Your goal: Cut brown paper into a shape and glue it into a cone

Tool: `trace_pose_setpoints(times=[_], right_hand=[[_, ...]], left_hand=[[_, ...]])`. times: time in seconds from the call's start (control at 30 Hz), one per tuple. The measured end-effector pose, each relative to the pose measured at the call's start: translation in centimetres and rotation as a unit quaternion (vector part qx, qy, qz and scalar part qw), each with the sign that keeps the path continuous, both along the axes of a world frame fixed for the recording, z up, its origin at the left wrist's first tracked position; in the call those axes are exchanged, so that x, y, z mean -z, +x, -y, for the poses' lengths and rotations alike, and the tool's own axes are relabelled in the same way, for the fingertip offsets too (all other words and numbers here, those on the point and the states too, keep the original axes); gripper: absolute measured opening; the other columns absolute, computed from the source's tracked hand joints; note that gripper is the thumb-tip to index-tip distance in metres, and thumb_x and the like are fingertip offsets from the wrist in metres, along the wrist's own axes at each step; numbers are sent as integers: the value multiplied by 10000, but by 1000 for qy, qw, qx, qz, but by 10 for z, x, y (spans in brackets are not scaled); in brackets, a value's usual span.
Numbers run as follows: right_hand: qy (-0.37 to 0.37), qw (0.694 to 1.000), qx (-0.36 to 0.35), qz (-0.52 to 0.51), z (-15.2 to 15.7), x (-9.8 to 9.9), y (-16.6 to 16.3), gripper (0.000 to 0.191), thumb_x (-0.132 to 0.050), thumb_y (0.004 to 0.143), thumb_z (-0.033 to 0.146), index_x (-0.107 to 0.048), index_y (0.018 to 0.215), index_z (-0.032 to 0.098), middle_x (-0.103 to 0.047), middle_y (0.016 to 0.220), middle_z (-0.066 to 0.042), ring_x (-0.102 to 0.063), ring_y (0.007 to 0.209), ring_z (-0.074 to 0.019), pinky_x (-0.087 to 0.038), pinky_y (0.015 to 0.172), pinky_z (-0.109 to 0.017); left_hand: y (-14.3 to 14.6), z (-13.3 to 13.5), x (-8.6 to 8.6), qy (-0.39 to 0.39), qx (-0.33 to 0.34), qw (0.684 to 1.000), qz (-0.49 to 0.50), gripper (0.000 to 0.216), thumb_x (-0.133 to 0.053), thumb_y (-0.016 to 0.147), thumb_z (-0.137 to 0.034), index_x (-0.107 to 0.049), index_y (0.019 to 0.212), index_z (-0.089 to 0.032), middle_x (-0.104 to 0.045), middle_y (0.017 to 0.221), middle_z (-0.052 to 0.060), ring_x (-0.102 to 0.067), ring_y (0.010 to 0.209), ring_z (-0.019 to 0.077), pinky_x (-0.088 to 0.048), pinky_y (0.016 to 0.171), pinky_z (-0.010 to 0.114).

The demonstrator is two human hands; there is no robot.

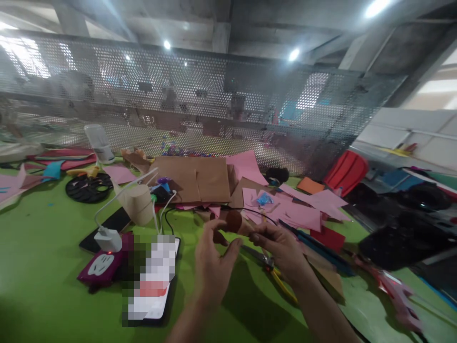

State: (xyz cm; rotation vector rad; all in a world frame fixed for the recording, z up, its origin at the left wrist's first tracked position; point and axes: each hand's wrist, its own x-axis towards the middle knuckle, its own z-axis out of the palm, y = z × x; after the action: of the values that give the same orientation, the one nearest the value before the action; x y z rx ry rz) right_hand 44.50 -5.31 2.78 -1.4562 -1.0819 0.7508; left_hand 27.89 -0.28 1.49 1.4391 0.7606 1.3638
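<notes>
A small round brown piece point(233, 221), with a narrow tan part running to its right, is held up above the green table. My right hand point(282, 245) pinches the tan end between thumb and fingers. To its left, my left hand point(214, 262) has its fingers curled, the thumb apart from them, and the index fingertip close to the brown piece. Whether it touches cannot be made out. Beneath my right hand lie yellow-handled pliers point(269, 264), their jaws pointing left.
On the left are a phone point(160, 281), a purple power strip point(102, 269) with a white charger point(108, 239), and a tape roll point(139, 202). Pink paper point(300, 212) and cardboard point(194, 178) lie behind my hands. A pink glue gun point(400, 297) rests at the right.
</notes>
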Motion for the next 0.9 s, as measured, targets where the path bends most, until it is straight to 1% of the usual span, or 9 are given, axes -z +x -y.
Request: trace_pose_setpoints(times=[0.07,0.13,0.23,0.37,0.5,0.6,0.73,0.83,0.9], right_hand=[[5,999,11,-43,0,0,-2,309,-822,663,444,-671,691,176,-590,649,4,-514,619,-140,-429,607,-265],[-1,996,20,-90,0,0,-7,339,-848,625,448,-642,664,181,-586,641,8,-513,600,-136,-432,589,-261],[-22,985,31,-170,0,2,-15,362,-876,581,423,-606,659,195,-598,663,15,-552,612,-145,-458,599,-265],[-36,975,9,-221,-2,8,-24,312,-872,611,374,-626,690,199,-624,713,10,-585,673,-155,-479,680,-281],[-34,977,-23,-209,-3,12,-31,294,-860,639,364,-629,638,182,-559,648,16,-495,600,-125,-424,594,-249],[-33,983,-54,-173,-4,10,-34,259,-836,673,368,-658,674,180,-565,658,18,-487,612,-121,-407,595,-244],[-51,992,-86,-78,-3,5,-31,277,-780,733,419,-687,862,191,-658,807,-23,-600,783,-185,-467,741,-307],[-6,995,3,97,1,0,-23,264,-734,782,405,-658,936,204,-656,884,-46,-602,823,-213,-475,765,-342],[69,974,53,207,4,-3,-18,233,-697,822,352,-640,1015,235,-625,989,-53,-585,858,-210,-472,776,-341]], left_hand=[[0,0,-3,-44,29,998,45,564,-751,738,-244,-520,1252,-247,-635,1074,64,-571,789,161,-441,730,280],[1,-2,-4,-92,90,989,72,626,-759,732,-278,-499,1301,-248,-636,1103,76,-574,793,163,-451,715,278],[3,-6,-3,-145,170,972,69,510,-726,768,-328,-572,1243,-223,-657,1081,88,-577,816,171,-448,708,268],[6,-8,3,-163,166,972,46,348,-691,797,-352,-667,1102,-186,-689,994,89,-586,854,195,-438,748,280],[7,-7,3,-169,182,966,70,237,-635,834,-353,-678,977,-169,-681,918,65,-572,802,180,-443,722,270],[7,-7,1,-175,199,959,96,219,-605,856,-342,-669,959,-161,-677,934,65,-581,858,185,-449,767,270],[8,-8,-1,-187,188,957,116,197,-592,861,-321,-666,930,-152,-684,898,66,-596,872,189,-458,803,276],[9,-10,3,-186,173,962,105,212,-570,874,-322,-651,983,-159,-675,933,63,-597,852,179,-462,811,283],[11,-11,8,-176,183,965,73,244,-536,894,-337,-633,1038,-166,-663,943,62,-589,809,170,-463,780,285]])
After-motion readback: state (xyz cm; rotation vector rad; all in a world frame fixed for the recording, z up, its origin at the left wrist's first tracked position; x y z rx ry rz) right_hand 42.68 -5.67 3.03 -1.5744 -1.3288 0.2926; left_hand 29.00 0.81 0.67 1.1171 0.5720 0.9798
